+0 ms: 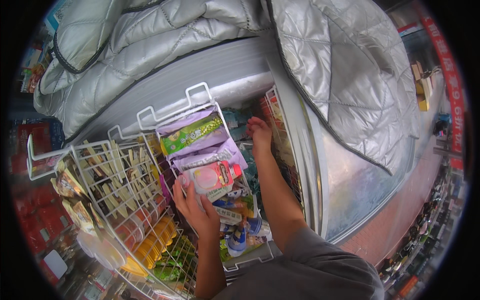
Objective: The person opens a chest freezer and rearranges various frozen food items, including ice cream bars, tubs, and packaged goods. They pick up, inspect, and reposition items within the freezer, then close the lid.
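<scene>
My left hand point(198, 210) lies with spread fingers at the lower left edge of a pink and white ice cream pouch point(213, 176); whether it grips the pouch I cannot tell. The pouch rests on purple packets and a green wrapped packet point(192, 135) in a white wire basket point(227, 125). To the right, my right hand point(259, 131) is raised over teal packets point(249, 161) deep in the chest freezer, its fingers slightly bent and nothing seen in them. Below the pouch lie blue and white cups point(238, 238) and mixed wrapped ice creams.
A second white wire basket point(108, 180) at left holds pale packets, yellow tubs point(155, 242) and green packets. Silver quilted covers point(168, 41) drape over the freezer's far side and right lid point(352, 86). Another wire basket point(283, 127) stands against the freezer's right wall.
</scene>
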Tool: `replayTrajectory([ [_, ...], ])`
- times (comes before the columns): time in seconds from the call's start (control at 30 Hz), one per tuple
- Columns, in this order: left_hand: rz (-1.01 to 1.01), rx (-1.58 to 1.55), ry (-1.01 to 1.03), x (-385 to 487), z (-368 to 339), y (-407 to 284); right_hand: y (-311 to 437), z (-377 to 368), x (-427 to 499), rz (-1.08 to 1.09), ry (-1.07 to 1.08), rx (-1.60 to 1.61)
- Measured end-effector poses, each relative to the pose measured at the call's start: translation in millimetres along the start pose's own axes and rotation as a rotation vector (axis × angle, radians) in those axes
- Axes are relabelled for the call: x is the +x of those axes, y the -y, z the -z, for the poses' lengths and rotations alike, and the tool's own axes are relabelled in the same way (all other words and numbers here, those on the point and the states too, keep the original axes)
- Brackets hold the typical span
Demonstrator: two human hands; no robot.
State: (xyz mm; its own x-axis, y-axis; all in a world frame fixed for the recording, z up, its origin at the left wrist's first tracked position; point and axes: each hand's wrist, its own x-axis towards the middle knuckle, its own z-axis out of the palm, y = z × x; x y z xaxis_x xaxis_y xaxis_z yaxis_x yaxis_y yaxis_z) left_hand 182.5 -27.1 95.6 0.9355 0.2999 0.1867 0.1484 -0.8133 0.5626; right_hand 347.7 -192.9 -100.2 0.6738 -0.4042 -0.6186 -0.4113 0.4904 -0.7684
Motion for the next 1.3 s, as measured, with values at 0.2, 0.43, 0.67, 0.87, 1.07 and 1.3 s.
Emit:
replayTrajectory([
  [0.2,-0.034,0.051,0.016,-57,30,0,-77,-31,149,-0.176,-0.261,-0.176],
  [0.43,0.053,0.140,-0.124,-97,23,15,-69,-40,224,0.139,-0.164,-0.885],
  [0.67,0.176,0.097,-0.021,-119,20,28,-75,-24,230,0.186,-0.101,-1.026],
  [0.87,0.204,0.066,0.051,-130,21,34,-72,-23,234,0.206,-0.074,-1.088],
  [1.07,0.228,0.046,0.125,-141,27,40,-73,-21,233,0.214,-0.034,-1.140],
  [1.3,0.277,-0.002,0.201,-152,34,39,-68,-20,204,0.252,0.099,-1.217],
])
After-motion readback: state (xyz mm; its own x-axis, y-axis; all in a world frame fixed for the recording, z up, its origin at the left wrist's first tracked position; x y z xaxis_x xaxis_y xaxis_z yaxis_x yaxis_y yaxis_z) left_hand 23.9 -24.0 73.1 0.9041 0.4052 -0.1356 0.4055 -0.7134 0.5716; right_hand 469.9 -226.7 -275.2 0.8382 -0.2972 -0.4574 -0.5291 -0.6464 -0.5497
